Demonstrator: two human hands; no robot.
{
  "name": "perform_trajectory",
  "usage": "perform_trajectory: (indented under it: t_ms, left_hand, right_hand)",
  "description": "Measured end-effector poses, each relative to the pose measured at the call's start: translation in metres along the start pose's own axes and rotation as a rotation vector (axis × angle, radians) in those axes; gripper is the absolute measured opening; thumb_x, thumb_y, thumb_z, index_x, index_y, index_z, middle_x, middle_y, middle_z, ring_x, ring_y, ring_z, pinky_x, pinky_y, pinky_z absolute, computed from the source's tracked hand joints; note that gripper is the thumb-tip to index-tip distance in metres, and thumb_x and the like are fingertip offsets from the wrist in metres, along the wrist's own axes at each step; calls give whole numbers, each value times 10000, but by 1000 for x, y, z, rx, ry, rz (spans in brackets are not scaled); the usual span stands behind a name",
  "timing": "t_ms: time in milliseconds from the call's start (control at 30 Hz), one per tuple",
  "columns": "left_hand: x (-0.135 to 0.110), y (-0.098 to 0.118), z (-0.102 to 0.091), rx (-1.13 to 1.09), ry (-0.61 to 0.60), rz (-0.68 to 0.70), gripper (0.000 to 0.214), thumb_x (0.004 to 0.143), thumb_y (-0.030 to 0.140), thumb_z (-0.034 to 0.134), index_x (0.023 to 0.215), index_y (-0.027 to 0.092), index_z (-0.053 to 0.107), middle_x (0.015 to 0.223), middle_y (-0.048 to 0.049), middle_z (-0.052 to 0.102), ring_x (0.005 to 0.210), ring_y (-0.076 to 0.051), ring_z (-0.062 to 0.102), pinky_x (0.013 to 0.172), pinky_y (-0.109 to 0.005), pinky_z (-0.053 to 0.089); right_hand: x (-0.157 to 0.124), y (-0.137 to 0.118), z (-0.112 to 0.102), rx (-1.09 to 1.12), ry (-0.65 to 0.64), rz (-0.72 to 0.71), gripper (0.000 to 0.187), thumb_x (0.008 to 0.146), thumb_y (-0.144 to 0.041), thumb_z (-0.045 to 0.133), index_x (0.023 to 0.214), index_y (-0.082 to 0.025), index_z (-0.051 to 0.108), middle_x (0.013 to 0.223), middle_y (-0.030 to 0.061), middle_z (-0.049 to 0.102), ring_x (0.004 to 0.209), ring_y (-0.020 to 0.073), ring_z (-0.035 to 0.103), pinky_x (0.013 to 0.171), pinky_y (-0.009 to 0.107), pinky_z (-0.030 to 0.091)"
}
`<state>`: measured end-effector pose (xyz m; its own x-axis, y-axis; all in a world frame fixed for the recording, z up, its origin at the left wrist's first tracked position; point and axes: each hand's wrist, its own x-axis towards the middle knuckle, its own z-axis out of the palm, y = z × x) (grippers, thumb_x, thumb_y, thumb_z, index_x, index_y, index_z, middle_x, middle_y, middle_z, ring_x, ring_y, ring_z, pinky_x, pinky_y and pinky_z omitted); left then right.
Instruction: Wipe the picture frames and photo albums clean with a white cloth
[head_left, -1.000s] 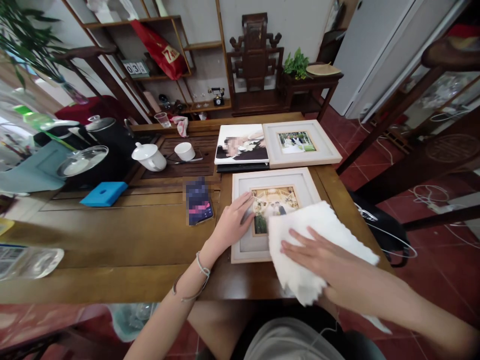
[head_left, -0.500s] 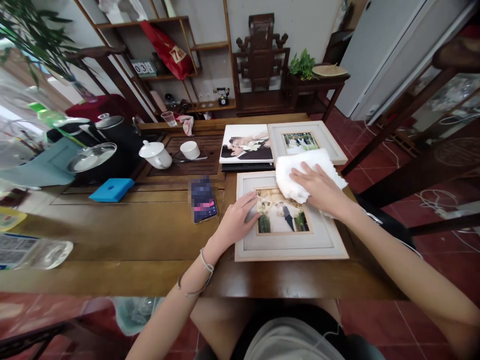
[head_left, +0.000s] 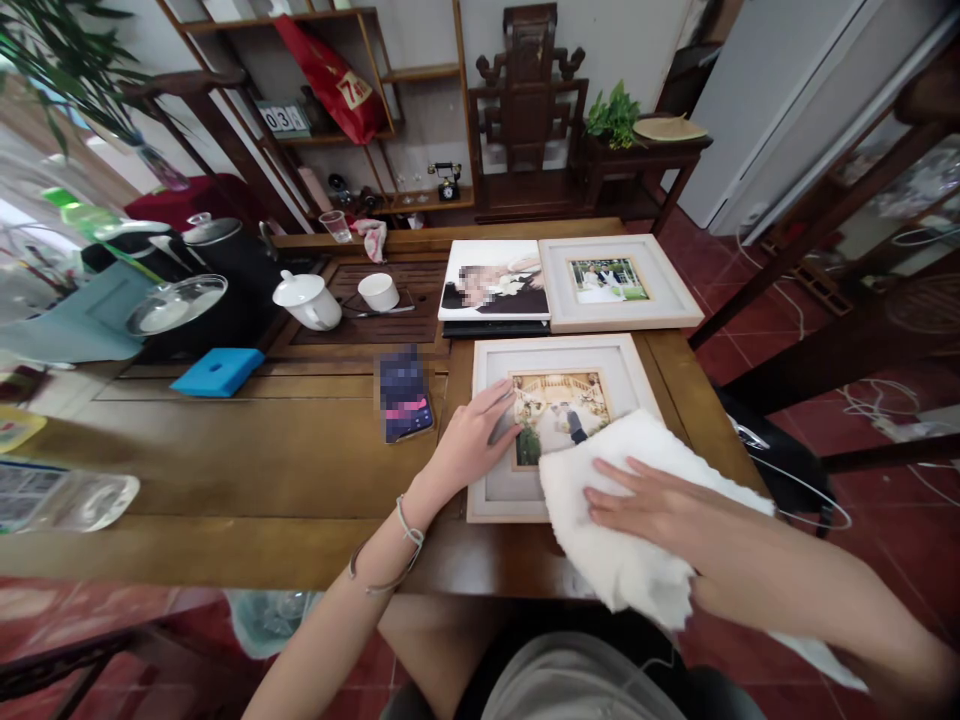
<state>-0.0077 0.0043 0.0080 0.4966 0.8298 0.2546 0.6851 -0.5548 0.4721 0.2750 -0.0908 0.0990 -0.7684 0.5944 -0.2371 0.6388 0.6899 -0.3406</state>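
Note:
A pale picture frame [head_left: 491,485] with a photo of a couple [head_left: 566,405] lies flat on the wooden table in front of me. My left hand [head_left: 480,428] rests at its left side, open, fingertips on the photo's left edge. Over the lower right part of the frame spreads a white towel [head_left: 656,455], covering that corner and drooping past the table's front edge. My right hand [head_left: 637,500] lies on top of the towel with fingers stretched out, pressing it down. The thumb of that hand is hard to make out.
Behind lie a second pale frame [head_left: 675,300] and a white-covered photo album [head_left: 461,265]. To the left are a phone [head_left: 409,405], a blue block [head_left: 217,372], a lidded white cup [head_left: 307,300], a small white bowl [head_left: 379,292] and a plastic bottle [head_left: 97,500].
My right hand has moved the towel toward me, from the frame's top right corner to its lower right. The back frame is now uncovered. My left hand stays in place.

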Motion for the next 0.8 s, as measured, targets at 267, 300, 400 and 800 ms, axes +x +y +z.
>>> perform_trajectory:
  t_ms: [267,300,400,800]
  left_hand:
    - [0,2,-2,15,8,4,438,943,314,566,1363,203,518,1485,-133,477,1392,-278,437,1101,-493,445]
    - [0,2,-2,21,6,0,439,941,312,569,1362,198,520,1487,-135,474,1393,-280,435,1102,-491,444]
    - [0,2,-2,31,-1,-7,442,935,307,580,1356,182,528,1490,-142,468,1391,-284,437,1103,-490,444]
    - [-1,-1,0,-4,22,26,431,942,291,562,1363,212,512,1479,-122,487,1386,-277,445,1096,-492,456]
  right_hand:
    - [82,85,-9,-189,403,276,849,636,41,452,1465,-139,413,1533,104,400,1481,312,153,1174,611,197]
    - [90,90,-10,-223,432,306,823,655,27,475,1465,-102,404,1533,126,398,1479,340,143,1172,613,197]
    - [102,86,-11,-263,396,322,767,676,2,520,1436,-15,418,1528,175,395,1467,407,130,1171,599,206]
    - [21,-13,-5,11,-6,1,875,577,23,467,1426,-187,492,1474,71,492,1359,277,450,1122,447,398]
